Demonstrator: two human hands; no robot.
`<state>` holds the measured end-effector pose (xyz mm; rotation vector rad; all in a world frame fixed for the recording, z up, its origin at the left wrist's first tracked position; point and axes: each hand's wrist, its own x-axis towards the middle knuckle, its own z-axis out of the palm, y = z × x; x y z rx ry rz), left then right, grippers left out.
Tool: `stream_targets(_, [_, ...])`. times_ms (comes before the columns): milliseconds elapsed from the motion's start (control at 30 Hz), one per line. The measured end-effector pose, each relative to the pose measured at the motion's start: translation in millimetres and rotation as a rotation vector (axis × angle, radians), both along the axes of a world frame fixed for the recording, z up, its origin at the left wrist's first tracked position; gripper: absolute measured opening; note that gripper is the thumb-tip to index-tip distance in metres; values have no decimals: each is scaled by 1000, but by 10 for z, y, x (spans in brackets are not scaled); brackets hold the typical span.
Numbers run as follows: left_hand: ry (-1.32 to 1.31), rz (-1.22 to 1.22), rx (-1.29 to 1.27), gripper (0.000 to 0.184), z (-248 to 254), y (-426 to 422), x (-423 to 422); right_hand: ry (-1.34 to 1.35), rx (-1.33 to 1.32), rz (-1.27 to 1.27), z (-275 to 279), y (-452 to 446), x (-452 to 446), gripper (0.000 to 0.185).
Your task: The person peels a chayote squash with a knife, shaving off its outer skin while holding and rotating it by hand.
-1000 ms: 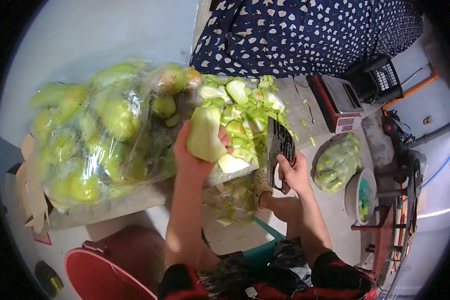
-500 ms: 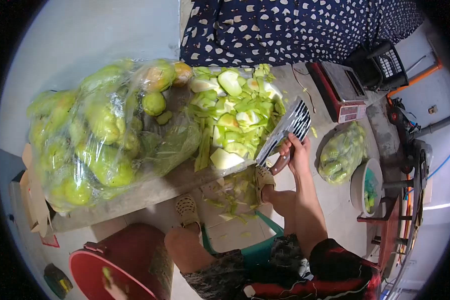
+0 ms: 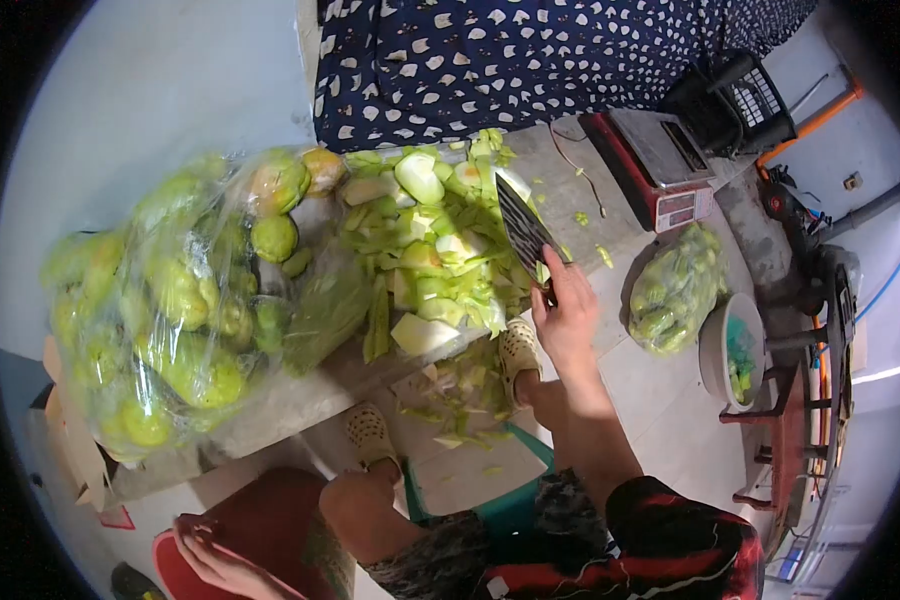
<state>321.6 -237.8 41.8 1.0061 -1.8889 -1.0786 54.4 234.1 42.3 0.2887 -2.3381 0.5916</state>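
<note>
My right hand (image 3: 570, 315) grips the handle of a cleaver (image 3: 523, 228), its broad dark blade tilted over the right edge of a heap of green peelings and pale peeled chunks (image 3: 435, 255). A bit of green peel clings near the blade's base. My left hand (image 3: 220, 565) is at the lower left, by the rim of a red bucket (image 3: 280, 510), fingers stretched out and nothing visible in them. A large clear plastic bag (image 3: 185, 300) of whole green fruit, which look like papayas, lies left of the heap.
A red weighing scale (image 3: 650, 165) and a black basket (image 3: 740, 105) stand at the back right. On the floor are a bag of green pieces (image 3: 678, 290), a white basin (image 3: 715, 350) and a teal stool (image 3: 530, 455). Peelings litter the floor between the feet.
My left hand has risen from inside the red bucket to its rim; the green scrap near it no longer shows. The cleaver has swung left and upright over the heap. The view has shifted.
</note>
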Motion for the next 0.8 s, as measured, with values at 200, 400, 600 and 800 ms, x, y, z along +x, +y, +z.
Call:
stream_targets(200, [101,-814,-332,48,606,1861,-1897,24,-56,-3,-131,4,-59,62])
stream_targets(400, [180,-1255,-831,39,327,3097,-2942,13,-36,-75,-162,-32,-118,60])
stream_targets(600, [212,-1353,-967,32,217,3207,-3126,16,-90,-145,-258,88,-207,70])
stream_targets(800, [196,-1220,-1159,35,27,2820,-3404,23,-61,-230,-254,191,-233,69])
